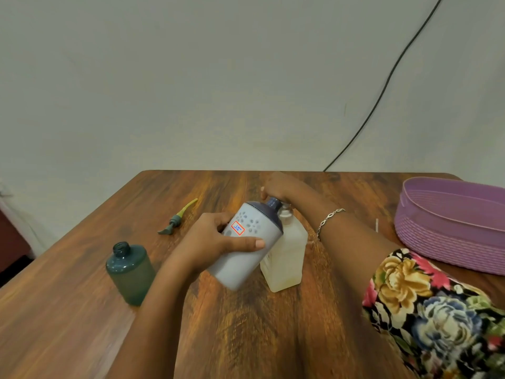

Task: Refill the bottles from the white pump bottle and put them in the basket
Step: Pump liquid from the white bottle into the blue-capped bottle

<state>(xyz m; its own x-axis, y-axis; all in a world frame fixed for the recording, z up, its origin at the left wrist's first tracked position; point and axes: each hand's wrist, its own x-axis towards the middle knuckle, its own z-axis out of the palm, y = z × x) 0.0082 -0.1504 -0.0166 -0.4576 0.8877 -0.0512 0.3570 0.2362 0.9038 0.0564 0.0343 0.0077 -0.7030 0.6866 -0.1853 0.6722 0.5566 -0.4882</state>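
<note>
My left hand [218, 239] grips a pale grey bottle [246, 244] with a dark blue neck and a red-edged sticker, tilted so its mouth leans against the pump head of the white pump bottle [287, 258]. The pump bottle stands on the table and holds pale yellowish liquid. My right hand [278, 187] rests on top of its pump, right behind the grey bottle's neck; its fingers are partly hidden. A teal bottle [130, 272] stands open-necked at the left. The purple basket [448, 228] sits at the right edge.
A loose pump top [177, 218] with a yellow-green tube lies on the wooden table [246, 337] behind the teal bottle. A black cable [382, 91] runs down the wall behind the table. A small white stick [377, 225] lies beside the basket.
</note>
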